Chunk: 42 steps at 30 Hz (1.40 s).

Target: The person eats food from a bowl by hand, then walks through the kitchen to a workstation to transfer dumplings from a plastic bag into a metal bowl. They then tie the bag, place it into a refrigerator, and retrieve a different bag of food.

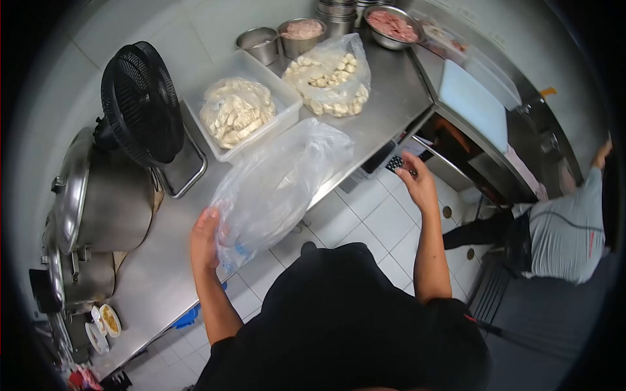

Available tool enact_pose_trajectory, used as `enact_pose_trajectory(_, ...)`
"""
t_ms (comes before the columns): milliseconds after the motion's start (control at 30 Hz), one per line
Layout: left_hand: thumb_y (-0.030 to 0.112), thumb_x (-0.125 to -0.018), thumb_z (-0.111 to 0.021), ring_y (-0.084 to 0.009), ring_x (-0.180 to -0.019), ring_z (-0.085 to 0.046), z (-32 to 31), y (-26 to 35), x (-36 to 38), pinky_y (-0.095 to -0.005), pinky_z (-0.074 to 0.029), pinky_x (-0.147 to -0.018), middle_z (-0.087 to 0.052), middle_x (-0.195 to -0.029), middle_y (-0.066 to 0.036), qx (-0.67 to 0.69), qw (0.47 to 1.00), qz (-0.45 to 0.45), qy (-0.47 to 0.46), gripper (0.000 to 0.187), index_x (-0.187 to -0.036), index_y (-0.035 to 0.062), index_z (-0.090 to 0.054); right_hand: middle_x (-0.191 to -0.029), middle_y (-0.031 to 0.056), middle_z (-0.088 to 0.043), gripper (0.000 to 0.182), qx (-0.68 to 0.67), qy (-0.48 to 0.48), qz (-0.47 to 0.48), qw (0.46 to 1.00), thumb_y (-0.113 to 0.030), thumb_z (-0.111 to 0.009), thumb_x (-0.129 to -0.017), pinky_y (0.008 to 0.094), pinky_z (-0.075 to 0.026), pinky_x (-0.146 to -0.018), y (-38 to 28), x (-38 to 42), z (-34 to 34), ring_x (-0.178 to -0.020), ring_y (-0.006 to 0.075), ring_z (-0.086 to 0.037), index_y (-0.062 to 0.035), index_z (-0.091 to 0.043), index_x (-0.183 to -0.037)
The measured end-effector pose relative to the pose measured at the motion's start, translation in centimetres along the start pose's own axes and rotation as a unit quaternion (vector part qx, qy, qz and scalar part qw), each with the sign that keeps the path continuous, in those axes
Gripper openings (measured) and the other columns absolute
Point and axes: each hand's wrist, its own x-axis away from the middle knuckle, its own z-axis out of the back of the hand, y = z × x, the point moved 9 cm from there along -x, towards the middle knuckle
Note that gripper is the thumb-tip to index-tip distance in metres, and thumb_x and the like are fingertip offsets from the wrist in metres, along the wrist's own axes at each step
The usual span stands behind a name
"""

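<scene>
The left hand (205,240) has its grip closed on the near edge of a clear bag (280,179), in the middle of the frame; the pinch at one end probably keeps the light film from sliding away while the rest spreads over the front of the surface (166,251). The right hand (420,186) holds nothing: its grip is apart, fingers curled, out over the floor right of centre. The bag looks slack and without contents. Just behind it, at upper centre, a white tub (292,107) holds a bag of pale pieces (238,114), its walls likely there to keep that soft load together. Beside the tub, a second bag (334,81) of small pale rounds slumps on the metal, while pots and a bowl of meat (392,27) line the back, perhaps to leave the front edge within reach. A fan (142,104) stands at upper left. Blue print (242,251) shows near the bag's held end, and a red mark (591,243) on a co-worker's grey shirt (564,234); neither can be read.
</scene>
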Motion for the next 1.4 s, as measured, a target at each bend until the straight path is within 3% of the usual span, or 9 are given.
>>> enact_pose_trajectory(67,0.03,-0.095,-0.063,-0.0096,-0.089,-0.059,0.0,-0.4,0.1,-0.0227,-0.048,-0.077,-0.065,-0.109,-0.002,-0.006,0.999,-0.003,0.051,0.038,-0.122,0.0037,-0.06,-0.138,0.0187,-0.055,0.075,0.056,-0.018,0.035,0.998,-0.026,-0.081,-0.075,0.0388,-0.047,-0.097,-0.6,-6.8,-1.0,-0.122,0.0321,-0.056,-0.0067,-0.049,-0.14)
enact_pose_trajectory(133,0.031,-0.096,-0.063,-0.0102,-0.09,-0.059,-0.1,-1.1,0.8,-0.0235,-0.048,-0.078,-0.065,-0.109,-0.002,0.017,0.993,-0.016,0.116,0.039,-0.123,0.0033,-0.059,-0.154,0.0254,-0.031,0.107,0.142,-0.084,0.104,0.981,-0.036,-0.085,-0.071,0.043,-0.027,-0.117,0.5,-15.1,-3.2,-0.144,0.0371,-0.03,-0.004,-0.024,-0.153)
enact_pose_trajectory(333,0.033,-0.095,-0.063,-0.0181,-0.104,-0.061,-4.9,-4.6,7.2,-0.0312,-0.05,-0.089,-0.063,-0.119,-0.009,0.069,0.938,-0.006,0.339,0.047,-0.128,-0.0004,-0.056,-0.158,0.0294,-0.015,0.113,0.112,-0.12,0.072,0.984,-0.055,-0.081,-0.068,0.0481,-0.017,-0.119,6.5,-37.1,-10.6,-0.149,0.0399,-0.013,-0.0008,-0.027,-0.152)
enact_pose_trajectory(533,0.032,-0.095,-0.064,-0.0201,-0.1,-0.063,-13.1,-5.1,13.2,-0.0316,-0.051,-0.087,-0.065,-0.116,-0.011,0.117,0.892,-0.025,0.435,0.047,-0.126,-0.0028,-0.057,-0.16,0.0256,-0.015,0.102,0.209,-0.238,0.339,0.886,-0.05,-0.082,-0.067,0.051,-0.016,-0.119,-2.7,-38.8,-18.5,-0.15,0.0375,-0.012,-0.0071,-0.037,-0.149)
enact_pose_trajectory(633,0.031,-0.095,-0.064,-0.019,-0.097,-0.063,-14.7,-6.6,14.9,-0.031,-0.051,-0.084,-0.065,-0.114,-0.011,0.087,0.879,0.008,0.469,0.046,-0.125,-0.0025,-0.057,-0.154,0.0247,-0.03,0.094,0.199,-0.237,0.453,0.836,-0.033,-0.084,-0.066,0.0527,-0.018,-0.118,-8.1,-37.3,-18.9,-0.146,0.0377,-0.024,-0.0094,-0.041,-0.146)
enact_pose_trajectory(733,0.032,-0.096,-0.062,-0.0182,-0.099,-0.062,-16.5,-5.7,15.2,-0.0301,-0.05,-0.085,-0.064,-0.115,-0.01,0.095,0.876,-0.015,0.473,0.046,-0.126,-0.003,-0.057,-0.138,0.0219,-0.052,0.083,0.176,-0.391,0.445,0.786,-0.02,-0.079,-0.071,0.0492,-0.028,-0.114,-9.7,-36.2,-21.6,-0.131,0.0359,-0.047,-0.0099,-0.041,-0.144)
enact_pose_trajectory(933,0.034,-0.096,-0.061,-0.0196,-0.104,-0.061,-19.9,-5.3,16.7,-0.0312,-0.05,-0.087,-0.062,-0.122,-0.01,0.159,0.858,-0.063,0.484,0.052,-0.131,-0.0033,-0.054,-0.098,0.016,-0.071,0.04,0.363,-0.355,0.479,0.716,-0.013,-0.065,-0.077,0.0484,-0.05,-0.089,-8.8,-37.0,-21.3,-0.096,0.0342,-0.068,-0.0104,-0.064,-0.117)
enact_pose_trajectory(1033,0.035,-0.097,-0.059,-0.0211,-0.104,-0.061,-21.4,-4.8,15.5,-0.0317,-0.05,-0.087,-0.061,-0.123,-0.011,0.196,0.866,-0.087,0.452,0.054,-0.135,-0.0028,-0.051,-0.097,0.0184,-0.071,0.026,0.348,-0.31,0.435,0.77,-0.018,-0.062,-0.08,0.0476,-0.053,-0.081,-9.6,-39.9,-16.5,-0.095,0.0363,-0.067,-0.0076,-0.069,-0.103)
enact_pose_trajectory(1400,0.038,-0.099,-0.054,-0.0273,-0.116,-0.058,-26.6,5.5,3.2,-0.0401,-0.046,-0.101,-0.057,-0.133,-0.013,0.253,0.903,-0.174,0.3,0.055,-0.14,0.0016,-0.047,-0.089,0.021,-0.07,0.031,0.113,-0.143,0.361,0.915,-0.025,-0.065,-0.081,0.044,-0.052,-0.078,-10.3,-43.2,1.4,-0.085,0.037,-0.068,-0.0097,-0.073,-0.106)
